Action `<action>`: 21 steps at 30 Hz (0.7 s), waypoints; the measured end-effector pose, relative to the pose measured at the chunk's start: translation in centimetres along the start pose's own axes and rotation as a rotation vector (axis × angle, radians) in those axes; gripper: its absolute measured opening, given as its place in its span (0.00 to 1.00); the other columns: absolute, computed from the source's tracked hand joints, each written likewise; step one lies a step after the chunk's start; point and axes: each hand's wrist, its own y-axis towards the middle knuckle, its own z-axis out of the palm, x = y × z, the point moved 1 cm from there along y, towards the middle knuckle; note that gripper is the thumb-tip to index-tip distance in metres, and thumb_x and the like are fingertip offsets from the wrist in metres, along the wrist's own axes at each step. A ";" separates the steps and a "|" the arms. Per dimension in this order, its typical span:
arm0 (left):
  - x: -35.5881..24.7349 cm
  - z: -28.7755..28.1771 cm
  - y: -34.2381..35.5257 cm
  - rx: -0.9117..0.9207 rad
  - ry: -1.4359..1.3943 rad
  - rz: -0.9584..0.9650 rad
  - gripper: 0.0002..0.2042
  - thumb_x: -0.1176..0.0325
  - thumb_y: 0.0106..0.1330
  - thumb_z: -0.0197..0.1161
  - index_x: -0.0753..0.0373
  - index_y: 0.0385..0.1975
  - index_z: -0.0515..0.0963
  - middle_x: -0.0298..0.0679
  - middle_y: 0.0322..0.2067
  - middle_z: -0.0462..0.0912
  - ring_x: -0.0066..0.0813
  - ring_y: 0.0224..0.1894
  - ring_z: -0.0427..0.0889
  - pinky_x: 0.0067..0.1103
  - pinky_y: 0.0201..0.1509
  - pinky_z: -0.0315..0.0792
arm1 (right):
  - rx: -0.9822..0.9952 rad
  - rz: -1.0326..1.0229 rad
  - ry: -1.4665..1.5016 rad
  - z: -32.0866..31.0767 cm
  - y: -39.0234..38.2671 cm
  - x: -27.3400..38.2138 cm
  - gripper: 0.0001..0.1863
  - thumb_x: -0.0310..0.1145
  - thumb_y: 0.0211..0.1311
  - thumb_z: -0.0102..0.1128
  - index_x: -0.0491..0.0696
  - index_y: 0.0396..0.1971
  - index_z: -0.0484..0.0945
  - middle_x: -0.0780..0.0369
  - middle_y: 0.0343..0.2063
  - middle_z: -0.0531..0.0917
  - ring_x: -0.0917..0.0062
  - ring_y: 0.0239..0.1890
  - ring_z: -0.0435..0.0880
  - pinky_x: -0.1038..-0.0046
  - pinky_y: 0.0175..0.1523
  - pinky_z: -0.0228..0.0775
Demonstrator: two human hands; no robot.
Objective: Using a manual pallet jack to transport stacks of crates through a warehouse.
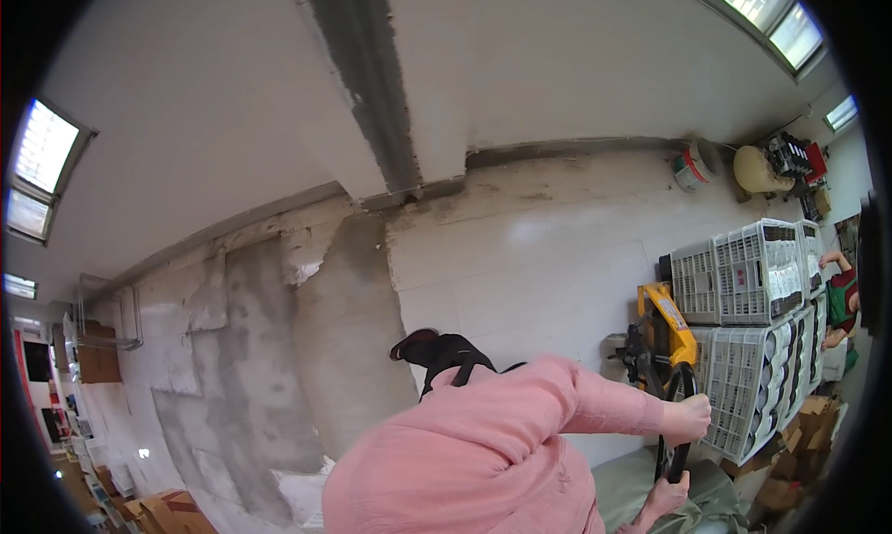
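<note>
My left hand (688, 420) is wrapped round the black loop handle (683, 378) of a yellow pallet jack (681, 337). Lower on the same loop, my right hand (667, 497) is also closed, its fingers partly hidden. Both arms wear pink sleeves, and the left one stretches out to the right. Just beyond the handle stand stacked white plastic crates (737, 362), filled with rows of black and white items. The pallet jack's forks are hidden from view. Grey-green cloth (632, 486) shows below the handle.
Another person (844, 292) in a green apron stands behind the crates, hands near them. Cardboard boxes (806, 441) lie at the lower right, with more boxes (172, 513) at the lower left. A bucket (689, 170) stands by the far wall. The floor (344, 348) is patched and stained.
</note>
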 end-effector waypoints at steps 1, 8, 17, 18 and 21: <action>-0.7 0.4 0.2 0.003 -0.007 -0.003 0.09 0.56 0.39 0.71 0.48 0.21 0.87 0.30 0.23 0.86 0.29 0.32 0.87 0.27 0.32 0.72 | 0.012 0.030 -0.018 -0.4 -0.5 -0.3 0.10 0.38 0.60 0.63 0.47 0.31 0.78 0.48 0.27 0.82 0.44 0.34 0.80 0.48 0.37 0.66; -4.2 0.3 1.8 0.065 -0.031 0.046 0.11 0.54 0.43 0.71 0.50 0.24 0.88 0.29 0.26 0.87 0.28 0.36 0.87 0.26 0.35 0.71 | -0.049 0.026 0.008 0.0 -2.5 -5.8 0.10 0.38 0.58 0.63 0.49 0.34 0.81 0.51 0.28 0.83 0.47 0.34 0.82 0.49 0.38 0.68; -4.2 -0.7 -2.5 0.052 -0.039 0.067 0.10 0.55 0.43 0.70 0.50 0.24 0.88 0.31 0.26 0.87 0.31 0.35 0.87 0.29 0.35 0.73 | 0.021 0.042 -0.013 -0.4 -6.1 -2.5 0.11 0.39 0.57 0.65 0.48 0.34 0.84 0.50 0.28 0.84 0.48 0.33 0.83 0.51 0.38 0.70; -4.4 -0.9 -2.9 0.047 -0.044 0.067 0.10 0.55 0.43 0.70 0.50 0.24 0.88 0.31 0.26 0.87 0.31 0.35 0.87 0.29 0.35 0.73 | 0.020 0.043 -0.020 -0.6 -6.5 -2.7 0.11 0.39 0.57 0.65 0.48 0.34 0.84 0.50 0.28 0.84 0.48 0.33 0.83 0.51 0.38 0.70; -4.1 -2.7 -4.6 0.058 -0.051 0.081 0.09 0.56 0.42 0.70 0.49 0.23 0.88 0.30 0.26 0.87 0.31 0.35 0.87 0.29 0.34 0.73 | 0.097 0.033 0.041 -1.9 -7.5 -0.9 0.12 0.40 0.58 0.65 0.47 0.34 0.84 0.50 0.28 0.84 0.48 0.33 0.83 0.51 0.38 0.70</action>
